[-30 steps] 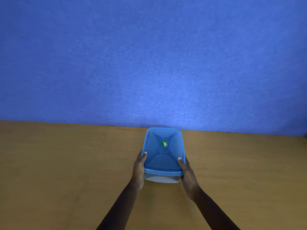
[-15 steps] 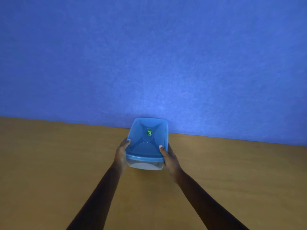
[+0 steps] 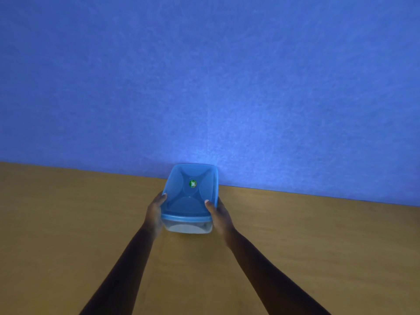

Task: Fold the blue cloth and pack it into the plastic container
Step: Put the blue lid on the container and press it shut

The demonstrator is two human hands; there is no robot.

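Observation:
The plastic container (image 3: pixel 188 227) has a clear body and a blue lid (image 3: pixel 189 194) with a small green round sticker. It sits on the wooden table with its far end against the blue wall. My left hand (image 3: pixel 155 212) grips its left side, thumb on the lid's edge. My right hand (image 3: pixel 219 214) grips its right side the same way. The lid is on. Something pale shows through the clear wall, but I cannot tell what it is. No blue cloth is visible outside the container.
The wooden table (image 3: pixel 68 235) stretches wide on both sides of the container. A blue wall (image 3: pixel 204 87) rises directly behind it and fills the upper view.
Both hands have pushed the container away from me across the table until its far end reaches the wall. The grip on both sides has stayed the same.

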